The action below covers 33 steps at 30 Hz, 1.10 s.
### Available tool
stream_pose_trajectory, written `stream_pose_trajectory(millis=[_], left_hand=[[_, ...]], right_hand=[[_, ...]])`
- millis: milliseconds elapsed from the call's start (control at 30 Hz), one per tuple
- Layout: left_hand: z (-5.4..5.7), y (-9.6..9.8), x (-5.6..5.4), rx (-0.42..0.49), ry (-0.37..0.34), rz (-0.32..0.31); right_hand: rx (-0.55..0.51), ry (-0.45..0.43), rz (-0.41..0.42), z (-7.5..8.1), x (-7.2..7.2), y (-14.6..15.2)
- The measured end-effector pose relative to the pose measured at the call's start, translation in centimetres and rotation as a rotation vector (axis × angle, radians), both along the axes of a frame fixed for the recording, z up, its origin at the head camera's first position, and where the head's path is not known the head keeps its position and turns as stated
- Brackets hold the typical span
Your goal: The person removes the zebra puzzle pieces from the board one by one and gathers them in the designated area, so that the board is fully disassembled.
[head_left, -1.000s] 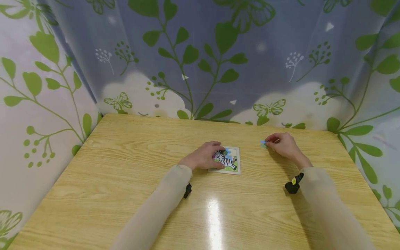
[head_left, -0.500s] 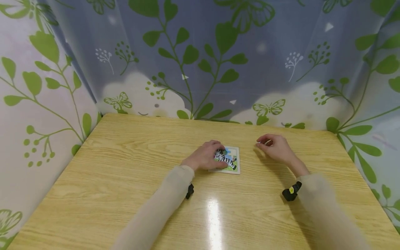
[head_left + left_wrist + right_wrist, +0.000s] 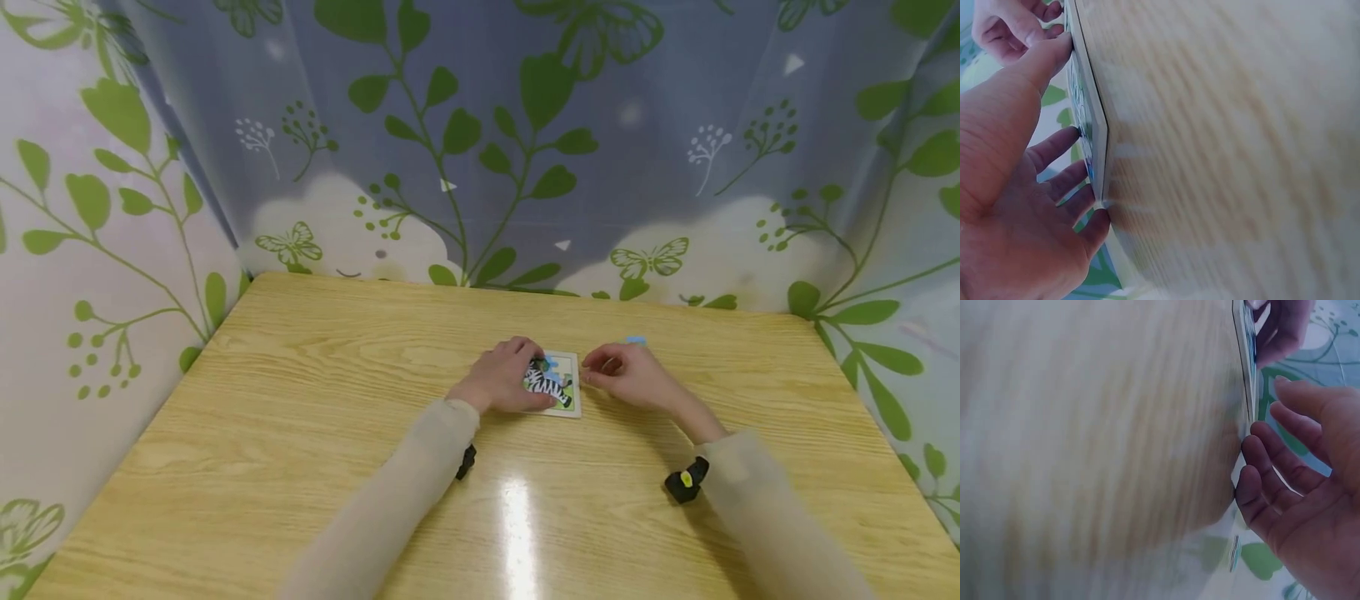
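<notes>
A small square zebra jigsaw puzzle [image 3: 550,387] lies on the wooden table, with pale gaps in its upper right. My left hand [image 3: 508,379] grips it from the left, thumb over the near side and fingers at the far edge; the left wrist view shows this hand [image 3: 1035,194] around the board's rim [image 3: 1099,137]. Right at the board's right edge is my right hand [image 3: 630,375], thumb and forefinger tips close together as in a pinch on a puzzle piece, which the fingers hide. In the right wrist view its lower fingers [image 3: 1257,494] rest near the tabletop.
A loose blue puzzle piece [image 3: 636,340] lies on the table [image 3: 337,358] behind my right hand. Curtains [image 3: 480,150] with a leaf print enclose the table at the back and sides. A black wrist camera [image 3: 686,481] sits at the right cuff.
My right hand has moved left and nearer from the loose pieces to the puzzle's right edge, uncovering the blue piece behind it. The left hand keeps its hold, shifting only slightly.
</notes>
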State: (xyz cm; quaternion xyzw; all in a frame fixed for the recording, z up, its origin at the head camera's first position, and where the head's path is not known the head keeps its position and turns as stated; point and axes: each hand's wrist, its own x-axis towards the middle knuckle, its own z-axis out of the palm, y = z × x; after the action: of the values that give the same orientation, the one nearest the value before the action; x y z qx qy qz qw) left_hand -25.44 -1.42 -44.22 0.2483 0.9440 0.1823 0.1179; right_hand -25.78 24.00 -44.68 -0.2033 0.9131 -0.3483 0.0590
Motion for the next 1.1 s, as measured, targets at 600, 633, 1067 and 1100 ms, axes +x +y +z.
stream_pose_trajectory(millis=[600,633,1067,1100], left_hand=[[0.1,0.2,0.0,-0.026,0.020,0.001],[0.2,0.2,0.0,-0.027,0.019,0.003],[0.1,0.3,0.0,-0.042,0.022,0.011],[0.1,0.3,-0.1,-0.040,0.023,0.011]], right_hand=[[0.086,0.029,0.082,-0.2,0.2,-1.7],[0.090,0.025,0.078,-0.2,0.2,-1.7],[0.110,-0.008,0.101,-0.3,-0.2,-2.2],[0.109,-0.014,0.101,-0.3,-0.3,-2.2]])
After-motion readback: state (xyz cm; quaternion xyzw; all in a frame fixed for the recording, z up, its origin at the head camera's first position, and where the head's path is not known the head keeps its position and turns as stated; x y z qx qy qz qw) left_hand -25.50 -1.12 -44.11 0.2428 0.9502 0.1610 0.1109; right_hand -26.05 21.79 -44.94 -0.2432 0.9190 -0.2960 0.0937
